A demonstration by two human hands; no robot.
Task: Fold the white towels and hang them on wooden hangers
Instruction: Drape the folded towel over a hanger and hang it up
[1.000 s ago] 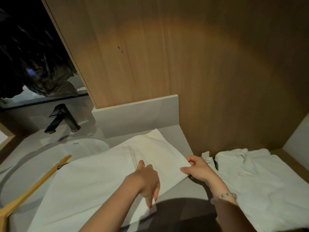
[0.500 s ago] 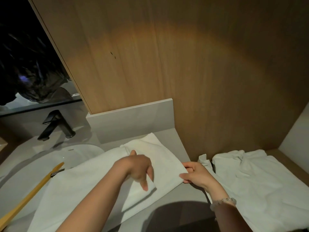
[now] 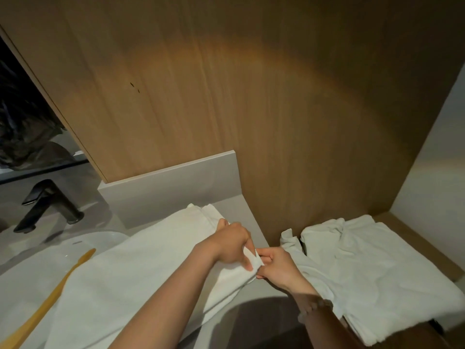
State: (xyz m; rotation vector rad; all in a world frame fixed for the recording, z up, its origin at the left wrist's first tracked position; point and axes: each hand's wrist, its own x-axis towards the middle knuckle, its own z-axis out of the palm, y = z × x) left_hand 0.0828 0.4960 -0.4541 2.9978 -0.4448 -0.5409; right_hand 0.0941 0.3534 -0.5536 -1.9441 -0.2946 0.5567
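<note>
White towel [image 3: 141, 268] corner sits pinched between left hand [image 3: 231, 244] and right hand [image 3: 276, 269] fingers [image 3: 267, 252].

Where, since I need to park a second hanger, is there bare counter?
Free: the grey counter strip between the white towel being folded and the grey backsplash, and the patch beside the black faucet. Crowded: the white basin under towel and wooden hanger; the stacked white towels fill the right shelf.

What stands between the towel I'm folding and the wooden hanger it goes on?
Nothing visible. The left hand and right hand pinch the towel at its right corner; the wooden hanger lies along its left edge, nothing between them.
</note>
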